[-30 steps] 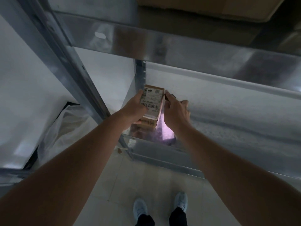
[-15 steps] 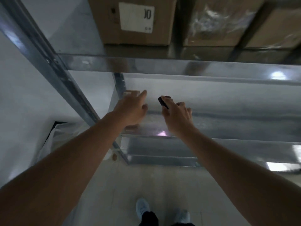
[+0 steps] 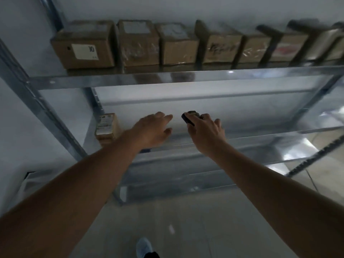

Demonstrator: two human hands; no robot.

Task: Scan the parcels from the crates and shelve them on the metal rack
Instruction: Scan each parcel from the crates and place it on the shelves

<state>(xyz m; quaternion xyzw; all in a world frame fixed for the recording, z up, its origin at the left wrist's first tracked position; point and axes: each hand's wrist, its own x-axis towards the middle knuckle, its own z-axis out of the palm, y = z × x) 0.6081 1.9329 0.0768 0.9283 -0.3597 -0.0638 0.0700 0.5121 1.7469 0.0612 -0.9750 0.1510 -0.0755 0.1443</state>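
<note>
The metal rack [image 3: 119, 79] showed glossy, reflective galvanised steel. Above its front beam stood matt brown cardboard boxes [image 3: 178, 45], several with shiny tape; below it, a paper-labelled cardboard parcel [image 3: 107, 126].

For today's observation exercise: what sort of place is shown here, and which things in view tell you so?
Probably a parcel storeroom: a metal rack, taped cardboard boxes in a row, and a handheld scanner in the right hand.

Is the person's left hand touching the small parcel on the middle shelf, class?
Apart. The head view shows the left hand open and to the right of the small parcel, with bare shelf visible between its fingers and the box standing at the shelf's left end.
</note>
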